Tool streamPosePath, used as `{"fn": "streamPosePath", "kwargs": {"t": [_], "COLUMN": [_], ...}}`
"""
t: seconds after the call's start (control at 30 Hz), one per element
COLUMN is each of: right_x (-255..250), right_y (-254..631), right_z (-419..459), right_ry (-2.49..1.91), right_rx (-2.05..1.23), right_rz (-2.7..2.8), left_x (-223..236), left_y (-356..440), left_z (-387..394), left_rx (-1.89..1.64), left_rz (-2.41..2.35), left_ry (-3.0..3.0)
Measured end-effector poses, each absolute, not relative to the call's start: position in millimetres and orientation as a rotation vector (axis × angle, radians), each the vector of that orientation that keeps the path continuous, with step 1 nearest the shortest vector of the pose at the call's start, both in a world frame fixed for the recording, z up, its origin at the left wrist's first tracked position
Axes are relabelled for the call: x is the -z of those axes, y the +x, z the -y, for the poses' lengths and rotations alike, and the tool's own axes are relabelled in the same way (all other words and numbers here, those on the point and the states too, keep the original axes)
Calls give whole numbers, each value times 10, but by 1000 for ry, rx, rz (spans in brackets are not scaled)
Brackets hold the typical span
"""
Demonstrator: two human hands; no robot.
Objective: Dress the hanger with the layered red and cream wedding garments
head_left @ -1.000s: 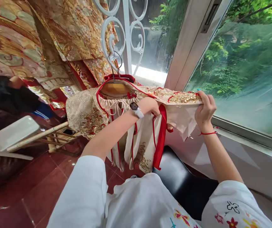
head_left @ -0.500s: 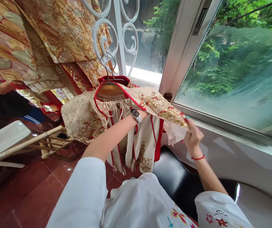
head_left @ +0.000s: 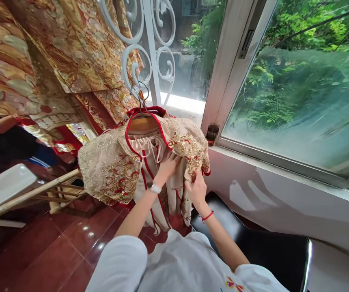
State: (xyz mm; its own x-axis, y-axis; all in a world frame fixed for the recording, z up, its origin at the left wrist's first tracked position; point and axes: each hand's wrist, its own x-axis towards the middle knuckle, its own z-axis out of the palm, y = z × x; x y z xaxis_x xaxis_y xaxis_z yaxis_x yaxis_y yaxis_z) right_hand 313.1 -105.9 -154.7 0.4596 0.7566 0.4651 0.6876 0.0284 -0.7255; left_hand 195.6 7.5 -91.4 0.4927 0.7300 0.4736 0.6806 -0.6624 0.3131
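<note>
A cream short jacket [head_left: 110, 166] with red piping and gold and red beadwork hangs open at the front from a hanger [head_left: 142, 99]. Beneath it hang a white tie cord [head_left: 156, 142] and a cream skirt-like garment [head_left: 153, 209] with red-edged panels. My left hand [head_left: 167, 167] reaches in under the jacket's front panel on the right side; its fingertips are hidden by the cloth. Pinched in my right hand [head_left: 197, 188] is the lower edge of that same panel, close beside my left hand.
The hanger hooks onto a white scrolled metal frame [head_left: 153, 56]. A black chair [head_left: 272, 251] stands at the right below the window sill [head_left: 253, 162]. On the left are a bamboo rack [head_left: 55, 184], a white seat [head_left: 7, 186], and a person in dark clothes [head_left: 13, 138].
My right hand has come inward from the far right, bringing the stretched jacket panel back down. My left hand has drawn partly out from under the panel.
</note>
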Motion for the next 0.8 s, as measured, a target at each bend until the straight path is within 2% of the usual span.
{"fn": "streamPosePath", "kwargs": {"t": [0.07, 0.17, 0.23, 0.37, 0.47, 0.63, 0.8], "right_x": [1550, 1458, 1355, 1150, 939, 613, 899], "right_y": [3216, 3283, 3332, 3407, 3237, 2652, 2521], "right_z": [1083, 981, 847, 621, 640, 808, 541], "right_ry": [-1696, -1685, -1678, -1604, -1390, -1076, -1192], "right_rx": [8, 135, 160, 11, -204, -407, -505], "right_rz": [1211, 1238, 1321, 1591, 1749, 1714, 1685], "left_x": [1121, 1336, 1374, 1254, 1029, 717, 904], "left_y": [1569, 1027, 753, 423, 468, 1105, 1429], "left_z": [122, 304, 296, 227, 397, 672, 380], "left_rx": [-1112, -1516, -1506, -1215, -1127, -1266, -1171], "left_rz": [-1456, -2029, -2180, -2063, -1950, -1805, -1810], "left_ry": [2539, 2062, 1925, 2046, 2069, 2085, 2010]}}
